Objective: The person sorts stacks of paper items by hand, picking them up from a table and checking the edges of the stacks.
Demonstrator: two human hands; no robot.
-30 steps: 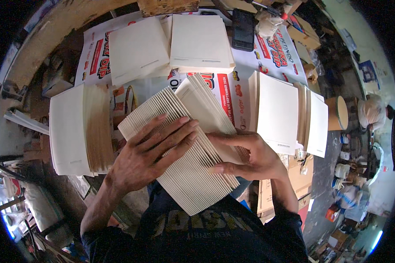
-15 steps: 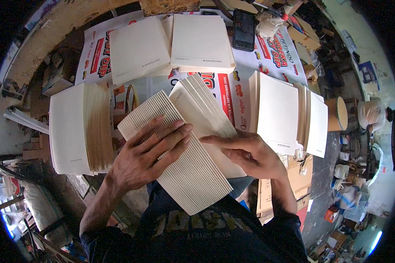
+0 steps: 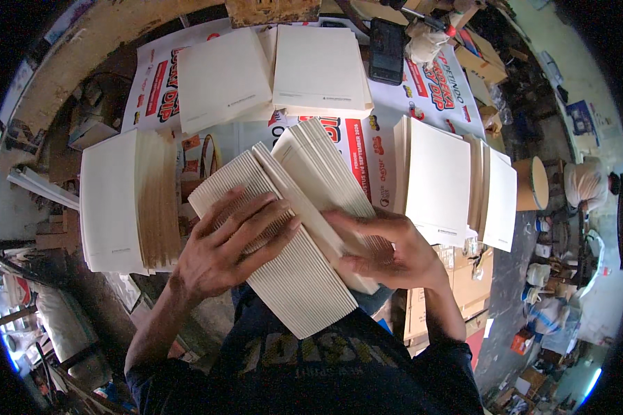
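A fanned bundle of cream folded paper sheets (image 3: 304, 283), stepped edge over edge, slants across the space in front of my torso. My left hand (image 3: 232, 242) lies over it, fingers stretched and slightly apart on the ridged edges. Along its right side a single folded sheet (image 3: 291, 190) is tilted up. My right hand (image 3: 391, 249), a little blurred, has thumb and forefinger at that sheet's right edge. Behind these fingers lies a second bundle of folded sheets (image 3: 332, 166), its long edges in steps. The undersides of both bundles are hidden.
Paper stacks surround the hands: one at left (image 3: 107, 207), two at the back (image 3: 225, 79) (image 3: 318, 69), two at right (image 3: 436, 183) (image 3: 498, 200). A printed banner (image 3: 394, 104) covers the table. A dark phone (image 3: 386, 52) lies at the back, and cardboard boxes (image 3: 471, 283) stand lower right.
My right hand's fingers have spread from a pointing pose and moved slightly down. One folded sheet has lifted and tilted toward the left bundle. My left hand stays nearly in place.
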